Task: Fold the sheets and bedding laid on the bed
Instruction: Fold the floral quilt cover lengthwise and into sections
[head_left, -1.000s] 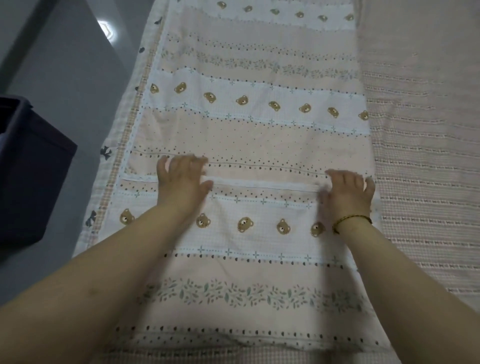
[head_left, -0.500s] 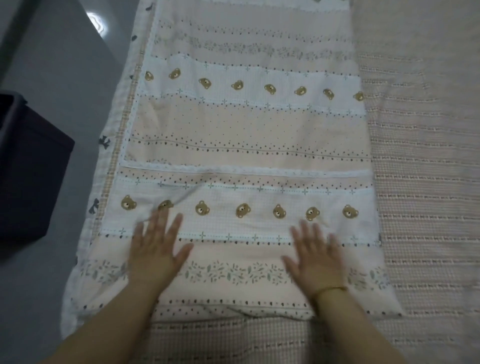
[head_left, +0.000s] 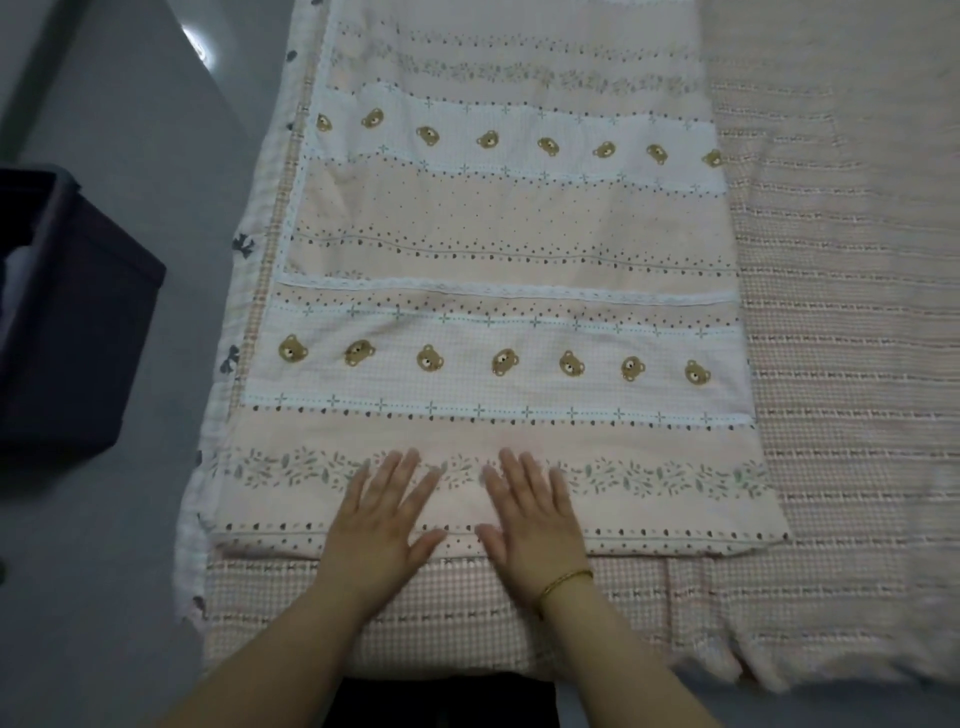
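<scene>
A peach and white sheet (head_left: 498, 234) printed with bear faces, dots and leaf bands lies folded into a long strip on the bed. Its near flap ends at a white lace edge across the middle. My left hand (head_left: 382, 525) and my right hand (head_left: 530, 519) lie flat side by side on the strip's near edge, fingers spread and straight. A gold bracelet circles my right wrist.
A pink woven bedspread (head_left: 841, 338) covers the bed to the right and in front of the strip. A white cloth with dark bows (head_left: 239, 322) hangs off the bed's left side. A dark box (head_left: 62, 322) stands on the grey floor at left.
Both hands slid toward me, from the lace edge down over the flap to the near edge, and drew closer together at the centre. The flap now lies flatter.
</scene>
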